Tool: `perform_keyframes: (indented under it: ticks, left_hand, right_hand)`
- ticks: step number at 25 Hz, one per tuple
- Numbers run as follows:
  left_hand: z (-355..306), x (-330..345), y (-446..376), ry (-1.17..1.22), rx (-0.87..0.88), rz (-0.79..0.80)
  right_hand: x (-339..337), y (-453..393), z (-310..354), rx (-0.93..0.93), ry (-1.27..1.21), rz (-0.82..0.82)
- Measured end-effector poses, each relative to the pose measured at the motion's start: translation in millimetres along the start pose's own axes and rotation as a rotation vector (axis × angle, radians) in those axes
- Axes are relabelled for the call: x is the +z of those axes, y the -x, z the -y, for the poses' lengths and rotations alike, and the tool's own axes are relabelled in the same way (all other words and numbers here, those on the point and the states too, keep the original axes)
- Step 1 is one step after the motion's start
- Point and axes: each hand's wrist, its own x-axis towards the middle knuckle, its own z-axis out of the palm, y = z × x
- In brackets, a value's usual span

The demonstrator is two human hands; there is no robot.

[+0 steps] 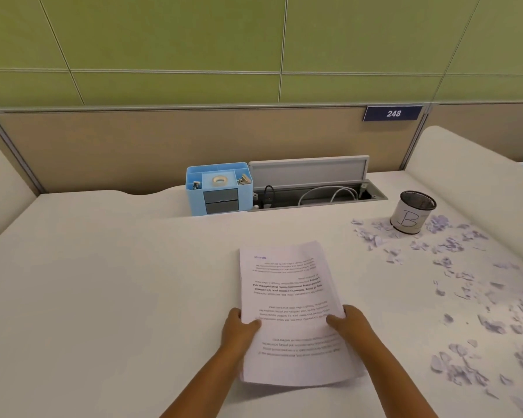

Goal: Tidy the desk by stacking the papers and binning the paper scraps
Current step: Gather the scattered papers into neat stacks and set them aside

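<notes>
White printed papers (287, 300), gathered into one stack with the text upside down to the viewer, lie near the front middle of the pale desk (103, 282), where the left hand (239, 327) grips the stack's left edge and the right hand (349, 324) its right edge, thumbs on top and the other fingers hidden beneath. Pale paper scraps (453, 245) are strewn over the desk's right side, thickest around a mesh cup (412, 215) marked with a handwritten label. A blue organiser (219, 188) stands at the back beside an open cable tray (314, 188).
</notes>
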Motion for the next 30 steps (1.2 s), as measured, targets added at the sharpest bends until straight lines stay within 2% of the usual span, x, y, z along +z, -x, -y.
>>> perform_keyframes:
  ticks: [2, 4, 8, 10, 13, 19, 25, 30]
  left_hand:
    - [4.8, -17.2, 9.1, -0.092, 0.152, -0.087]
    - [11.1, -39.8, 20.5, -0.063, 0.251, -0.100]
    - [14.6, -83.4, 31.8, 0.055, 0.336, -0.123]
    - [9.7, -97.3, 35.3, 0.056, 0.379, -0.128]
    - [-0.7, -107.5, 39.2, 0.060, 0.437, -0.141]
    - [-13.8, -121.1, 45.5, 0.151, 0.560, -0.285]
    - [-44.5, -139.2, 61.4, 0.154, 0.708, -0.378]
    - [-79.8, -138.5, 74.9, 0.182, 0.775, -0.324]
  right_hand:
    - [0.4, 3.8, 0.1, -0.021, -0.034, 0.044]
    - [1.7, 10.9, 4.9, -0.025, -0.161, 0.114]
    - [19.2, 27.6, 26.3, -0.090, -0.457, 0.368]
    - [30.9, 34.6, 42.0, -0.161, -0.516, 0.416]
    - [43.8, 45.0, 68.0, -0.284, -0.476, 0.276]
    - [56.0, 75.4, 109.5, -0.601, -0.408, 0.074]
    - [53.2, 95.8, 129.1, -0.690, -0.460, 0.072]
    - [39.9, 104.3, 155.5, -0.740, -0.447, 0.059]
